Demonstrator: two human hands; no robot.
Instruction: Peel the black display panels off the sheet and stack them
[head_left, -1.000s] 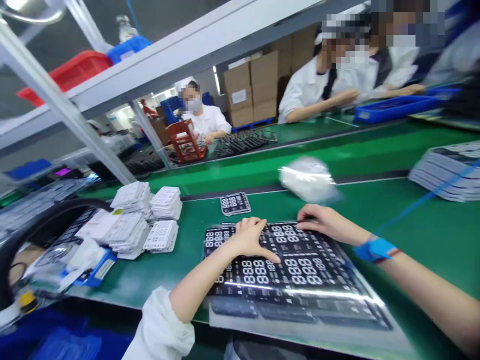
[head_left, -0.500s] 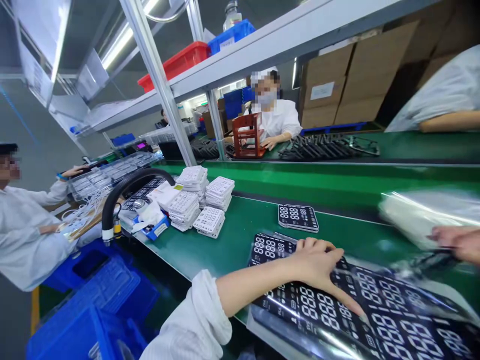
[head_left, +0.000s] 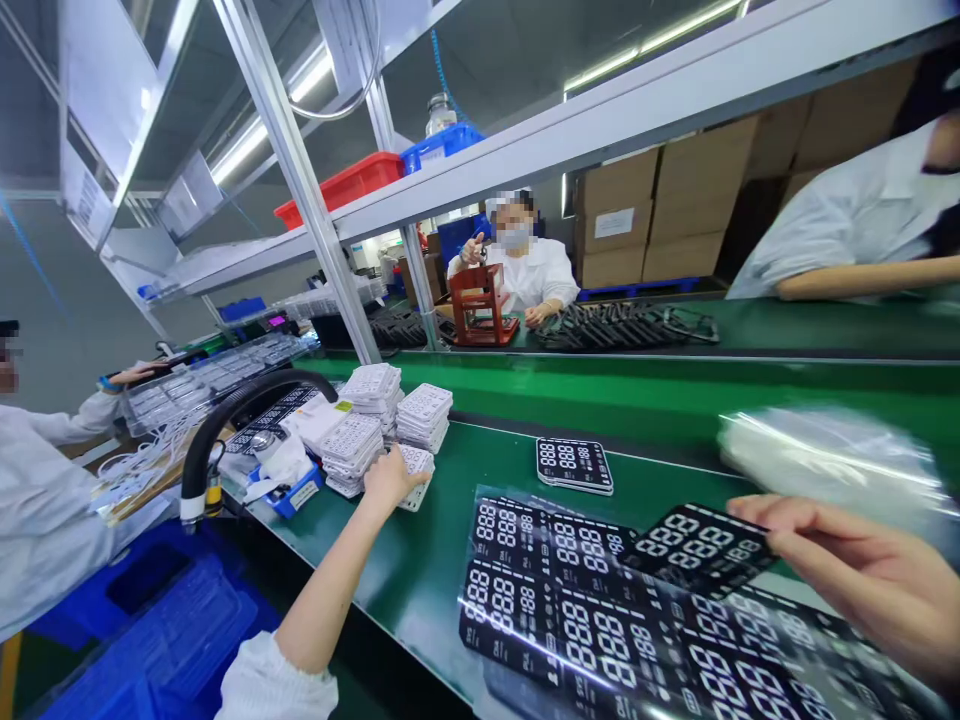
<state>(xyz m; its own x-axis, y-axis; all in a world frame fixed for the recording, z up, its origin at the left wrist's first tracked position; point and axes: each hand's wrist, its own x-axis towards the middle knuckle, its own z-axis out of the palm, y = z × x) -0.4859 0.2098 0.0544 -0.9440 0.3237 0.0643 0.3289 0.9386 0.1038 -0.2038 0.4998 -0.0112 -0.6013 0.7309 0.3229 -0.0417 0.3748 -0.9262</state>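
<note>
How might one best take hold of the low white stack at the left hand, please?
Perhaps pinch the low white stack by its right edge, coming from the near right: it lies flat, green table shows there, and taller white stacks stand to its left and behind.

The black printed sheet (head_left: pixel 570 625) at the lower right of the frame looks like smooth plastic film, glossy enough to throw back a bright streak. The stacked white panels (head_left: pixel 350 440), left of centre, look like matt plastic. The green bench (head_left: pixel 420 570) is smooth with a soft sheen. At right, the clear bag (head_left: pixel 832 460) is thin, shiny plastic, though blurred. Upper left, the post (head_left: pixel 298 180) is satin metal, the red bin (head_left: pixel 360 180) smooth plastic. The brown boxes (head_left: pixel 690 200) are matt cardboard; the white sleeve (head_left: pixel 277 680), lower left, is soft matt cloth.
</note>
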